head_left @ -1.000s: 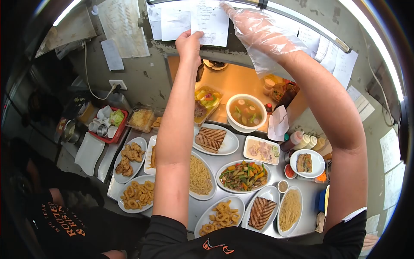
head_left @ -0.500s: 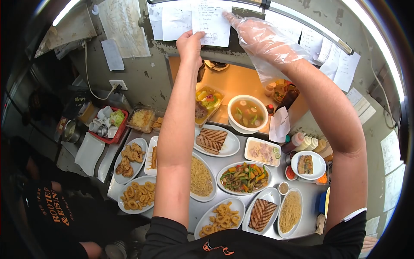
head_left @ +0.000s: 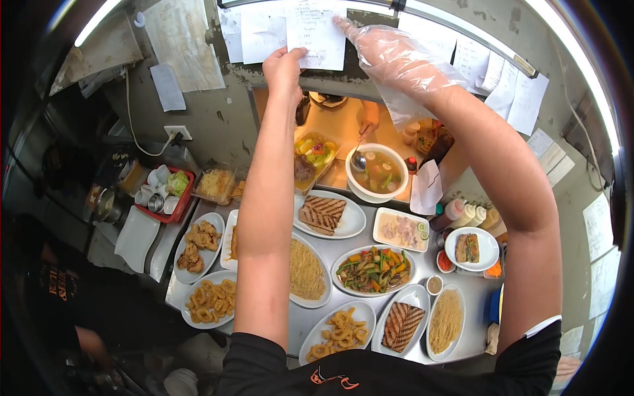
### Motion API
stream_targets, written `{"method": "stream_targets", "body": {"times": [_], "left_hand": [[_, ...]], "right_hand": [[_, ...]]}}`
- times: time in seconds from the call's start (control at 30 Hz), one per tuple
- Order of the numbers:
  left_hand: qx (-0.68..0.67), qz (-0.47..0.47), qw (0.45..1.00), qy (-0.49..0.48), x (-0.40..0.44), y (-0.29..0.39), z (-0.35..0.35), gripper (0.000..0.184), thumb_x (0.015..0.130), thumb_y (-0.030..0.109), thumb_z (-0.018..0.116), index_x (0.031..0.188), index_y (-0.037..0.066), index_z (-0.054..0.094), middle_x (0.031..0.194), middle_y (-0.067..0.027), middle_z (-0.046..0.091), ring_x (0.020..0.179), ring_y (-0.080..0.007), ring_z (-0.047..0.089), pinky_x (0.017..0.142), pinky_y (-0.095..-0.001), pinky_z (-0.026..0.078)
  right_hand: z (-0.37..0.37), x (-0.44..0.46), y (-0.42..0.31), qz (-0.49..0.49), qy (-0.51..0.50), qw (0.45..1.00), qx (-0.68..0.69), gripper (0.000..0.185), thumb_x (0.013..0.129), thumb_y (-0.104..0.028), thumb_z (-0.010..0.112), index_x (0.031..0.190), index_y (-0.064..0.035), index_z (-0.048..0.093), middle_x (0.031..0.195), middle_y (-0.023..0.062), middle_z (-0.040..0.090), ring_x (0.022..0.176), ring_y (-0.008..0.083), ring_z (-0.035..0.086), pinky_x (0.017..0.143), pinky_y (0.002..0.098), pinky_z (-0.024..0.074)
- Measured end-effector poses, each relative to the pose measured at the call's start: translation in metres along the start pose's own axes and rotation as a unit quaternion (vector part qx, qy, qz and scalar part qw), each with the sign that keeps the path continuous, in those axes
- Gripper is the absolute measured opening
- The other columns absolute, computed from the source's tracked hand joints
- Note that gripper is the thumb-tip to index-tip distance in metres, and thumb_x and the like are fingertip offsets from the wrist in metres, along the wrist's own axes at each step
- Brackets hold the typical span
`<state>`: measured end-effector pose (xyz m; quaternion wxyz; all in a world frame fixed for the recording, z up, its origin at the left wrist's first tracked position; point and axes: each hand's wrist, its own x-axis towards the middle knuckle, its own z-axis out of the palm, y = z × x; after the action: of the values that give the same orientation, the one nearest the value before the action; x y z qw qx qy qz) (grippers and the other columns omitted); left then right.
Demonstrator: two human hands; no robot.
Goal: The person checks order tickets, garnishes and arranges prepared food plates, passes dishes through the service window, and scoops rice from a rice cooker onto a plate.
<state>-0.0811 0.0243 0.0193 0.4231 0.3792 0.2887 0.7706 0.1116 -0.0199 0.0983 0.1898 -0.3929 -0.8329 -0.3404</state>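
Observation:
My left hand [head_left: 284, 69] pinches the lower left edge of a white paper slip [head_left: 317, 39] with handwriting on it, thumb on its front. The slip hangs from a metal rail [head_left: 469, 33] on the wall. My right hand [head_left: 386, 56], in a loose clear plastic glove, is raised at the slip's upper right edge, a fingertip touching or very near it; its other fingers are blurred by the plastic. More paper slips [head_left: 263, 36] hang from the rail on both sides.
Below my arms, a steel counter [head_left: 277, 330] bears plates of noodles [head_left: 444, 323], grilled meat [head_left: 401, 327], vegetables [head_left: 374, 269] and fried rings [head_left: 211, 301]. Through the opening, another person's hand [head_left: 369, 119] holds a ladle [head_left: 358, 160] in a soup bowl [head_left: 385, 191]. A co-worker [head_left: 66, 284] stands at left.
Another person's hand has come into the opening with a ladle in the soup. The co-worker at left has shifted. My hands keep nearly the same place at the slip.

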Motion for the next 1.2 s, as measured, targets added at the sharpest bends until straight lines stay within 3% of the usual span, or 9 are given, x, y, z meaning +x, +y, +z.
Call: {"method": "stream_targets", "body": {"times": [0.33,0.57,0.63,0.83,0.9,1.0,1.03,1.13,1.2], "left_hand": [[0.005,-0.01,1.0,0.006,0.005,-0.002,0.0,0.027,0.084,0.003,0.067,0.109,-0.006,0.063,0.103,-0.0131,0.069,0.087,-0.0213,0.066,0.079,-0.0342,0.049],[-0.012,-0.039,0.999,0.019,0.003,0.004,-0.003,0.026,0.087,0.005,0.056,0.11,-0.005,0.062,0.11,-0.0129,0.066,0.098,-0.0237,0.063,0.083,-0.0371,0.049],[-0.028,-0.032,0.999,-0.002,0.005,0.0,-0.007,0.026,0.087,0.007,0.055,0.109,-0.004,0.062,0.111,-0.0129,0.065,0.099,-0.0239,0.063,0.085,-0.0379,0.049],[-0.028,-0.041,0.999,-0.015,0.009,0.003,0.0,0.026,0.087,0.012,0.056,0.107,-0.003,0.062,0.107,-0.0116,0.065,0.097,-0.0226,0.064,0.087,-0.039,0.05],[-0.026,-0.03,0.999,0.007,0.007,0.001,0.001,0.026,0.088,0.012,0.056,0.106,-0.004,0.062,0.104,-0.011,0.066,0.096,-0.022,0.064,0.082,-0.0387,0.05],[-0.021,-0.035,0.999,0.015,-0.002,0.007,0.001,0.021,0.089,0.013,0.057,0.102,-0.002,0.064,0.097,-0.0099,0.067,0.089,-0.0198,0.065,0.07,-0.0353,0.049],[-0.037,-0.053,0.998,0.021,-0.016,0.007,-0.002,0.02,0.089,0.013,0.057,0.101,-0.001,0.064,0.096,-0.0095,0.067,0.088,-0.0192,0.065,0.068,-0.0343,0.048],[-0.067,0.014,0.996,-0.05,-0.072,-0.004,-0.014,0.026,0.091,0.012,0.057,0.112,-0.001,0.065,0.099,-0.0047,0.067,0.083,-0.0151,0.063,0.068,-0.0291,0.05],[-0.095,0.022,0.992,-0.079,-0.127,0.003,-0.024,0.03,0.094,0.011,0.054,0.121,-0.002,0.061,0.112,-0.0089,0.065,0.098,-0.0187,0.065,0.081,-0.0307,0.053]], "right_hand": [[-0.013,-0.014,-0.007,-0.003,-0.036,0.999,0.025,0.072,0.085,-0.002,0.055,0.153,-0.0061,0.031,0.101,0.0233,0.066,0.093,0.0377,0.067,0.084,0.0448,0.0535],[-0.002,-0.01,-0.003,0.058,0.055,0.987,0.143,0.04,0.096,-0.024,0.059,0.126,0.002,0.055,0.088,0.0205,0.066,0.084,0.0316,0.067,0.079,0.0427,0.0529],[-0.012,0.002,-0.012,0.264,-0.048,0.907,0.325,0.039,0.098,-0.034,0.059,0.11,0.0027,0.061,0.078,0.0174,0.065,0.077,0.0275,0.066,0.075,0.0397,0.0524],[0.038,0.025,-0.007,0.281,0.054,0.763,0.579,0.013,0.091,-0.015,0.062,0.094,-0.0023,0.06,0.08,0.0066,0.062,0.067,0.0123,0.057,0.058,0.0259,0.0468],[0.048,0.029,-0.007,0.28,0.074,0.789,0.541,0.016,0.091,-0.018,0.062,0.094,-0.0018,0.062,0.083,0.0096,0.064,0.071,0.0172,0.06,0.064,0.0295,0.0483],[-0.007,0.018,-0.031,0.189,0.022,0.953,0.237,0.028,0.09,-0.029,0.062,0.092,-0.0007,0.065,0.087,0.0185,0.067,0.083,0.0312,0.065,0.078,0.0413,0.0523],[-0.025,0.003,-0.05,0.305,0.083,0.859,0.402,0.03,0.088,-0.031,0.062,0.09,-0.0019,0.069,0.09,0.0207,0.069,0.088,0.0347,0.068,0.08,0.0441,0.0534],[0.002,-0.039,-0.052,0.059,0.11,0.851,0.51,0.043,0.088,-0.036,0.065,0.112,-0.0005,0.06,0.105,0.0204,0.065,0.098,0.0337,0.065,0.085,0.0431,0.0522],[-0.011,-0.074,-0.071,0.201,0.03,0.779,0.593,0.029,0.091,-0.023,0.064,0.114,-0.0061,0.059,0.103,0.015,0.063,0.099,0.0189,0.06,0.085,0.0382,0.0516]]}}
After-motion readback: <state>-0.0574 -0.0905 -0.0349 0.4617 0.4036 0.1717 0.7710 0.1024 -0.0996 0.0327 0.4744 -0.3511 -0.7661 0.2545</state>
